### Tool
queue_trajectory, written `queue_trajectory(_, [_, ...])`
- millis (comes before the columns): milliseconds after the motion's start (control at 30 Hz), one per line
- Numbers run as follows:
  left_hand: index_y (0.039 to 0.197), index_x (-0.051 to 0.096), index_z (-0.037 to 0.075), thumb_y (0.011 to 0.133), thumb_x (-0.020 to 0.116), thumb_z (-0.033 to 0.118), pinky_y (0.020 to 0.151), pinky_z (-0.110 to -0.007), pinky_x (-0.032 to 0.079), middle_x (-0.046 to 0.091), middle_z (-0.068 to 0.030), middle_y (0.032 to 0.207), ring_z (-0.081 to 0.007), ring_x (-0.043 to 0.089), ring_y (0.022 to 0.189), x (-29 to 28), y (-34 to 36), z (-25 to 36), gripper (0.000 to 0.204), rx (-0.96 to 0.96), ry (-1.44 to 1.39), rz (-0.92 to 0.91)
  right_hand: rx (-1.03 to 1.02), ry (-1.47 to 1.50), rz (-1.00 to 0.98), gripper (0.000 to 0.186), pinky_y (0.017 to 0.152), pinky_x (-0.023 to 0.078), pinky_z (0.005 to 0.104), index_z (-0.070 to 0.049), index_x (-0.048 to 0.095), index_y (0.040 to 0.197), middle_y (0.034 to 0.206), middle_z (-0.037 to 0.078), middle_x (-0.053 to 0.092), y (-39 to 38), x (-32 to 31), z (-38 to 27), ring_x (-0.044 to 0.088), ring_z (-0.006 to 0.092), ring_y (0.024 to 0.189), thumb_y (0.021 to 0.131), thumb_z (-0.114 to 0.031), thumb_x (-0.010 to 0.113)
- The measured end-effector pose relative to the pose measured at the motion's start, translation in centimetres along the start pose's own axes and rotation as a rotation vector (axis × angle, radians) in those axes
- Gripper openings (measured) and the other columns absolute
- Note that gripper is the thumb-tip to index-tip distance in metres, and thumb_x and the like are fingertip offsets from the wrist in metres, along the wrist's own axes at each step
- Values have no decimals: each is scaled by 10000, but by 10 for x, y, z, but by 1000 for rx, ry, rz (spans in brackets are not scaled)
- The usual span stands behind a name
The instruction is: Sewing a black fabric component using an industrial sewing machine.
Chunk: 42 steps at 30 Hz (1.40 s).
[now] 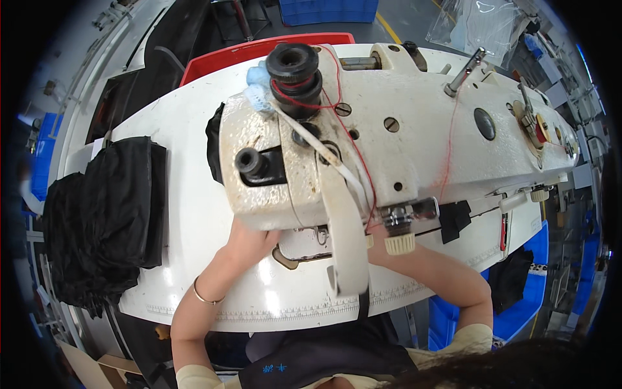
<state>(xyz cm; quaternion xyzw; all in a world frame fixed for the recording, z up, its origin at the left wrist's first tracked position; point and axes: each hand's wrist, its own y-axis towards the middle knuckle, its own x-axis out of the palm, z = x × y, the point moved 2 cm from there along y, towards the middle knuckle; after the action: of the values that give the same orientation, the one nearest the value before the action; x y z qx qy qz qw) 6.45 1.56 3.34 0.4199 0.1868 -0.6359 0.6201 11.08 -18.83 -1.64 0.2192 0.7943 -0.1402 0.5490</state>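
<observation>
A white industrial sewing machine (414, 123) with red thread fills the middle and covers most of the work. My left hand (254, 244) reaches under the left end of its head, by the needle area; its fingers are hidden. From the other side my right hand (387, 253) goes in behind the tension knob (400, 244), with its fingers out of sight too. A piece of black fabric (214, 144) shows past the machine's left end. Between my arms a narrow black strip (364, 305) hangs over the table's front edge. What either hand touches cannot be seen.
A pile of black fabric pieces (107, 217) lies at the left of the white table (188, 259). A red bin (259, 48) stands behind it. Blue crates (534, 285) holding black fabric sit at the right. Along the front edge runs a printed ruler (259, 316).
</observation>
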Motion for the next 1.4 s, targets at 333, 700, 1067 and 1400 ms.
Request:
queue_trajectory(333, [1092, 589, 202, 569, 793, 195, 1007, -494, 255, 327, -65, 1380, -314, 320, 1264, -38, -54, 76, 561, 274, 182, -605, -183, 1316, -538, 296, 713, 457, 265, -75, 606, 1176, 894, 57, 608, -52, -61, -94, 565, 126, 800, 893, -162, 603])
queue_trajectory(700, [1003, 608, 25, 675, 637, 36, 475, -272, 358, 443, -38, 725, -158, 477, 614, -63, -81, 67, 330, 289, 898, 352, 345, 1200, 145, 143, 618, 522, 257, 57, 510, 949, 815, 101, 647, 5, -36, -100, 656, 157, 737, 893, -62, 568])
queue_trajectory(1067, [1206, 502, -10, 674, 780, 154, 877, -370, 435, 532, -151, 1135, -295, 523, 1039, -47, -43, 70, 622, 79, 53, 58, 197, 1465, 422, 264, 728, 511, 257, 59, 450, 1164, 984, 120, 621, 4, -7, -91, 621, 148, 910, 905, 28, 485])
queue_trajectory(1400, [952, 512, -42, 870, 609, 94, 654, -295, 490, 654, -132, 755, -194, 638, 691, -29, -26, 32, 186, -284, -503, -352, 47, 1325, 81, 280, 651, 510, 275, -14, 499, 1167, 875, 93, 640, -31, -23, -73, 637, 149, 803, 888, -14, 526])
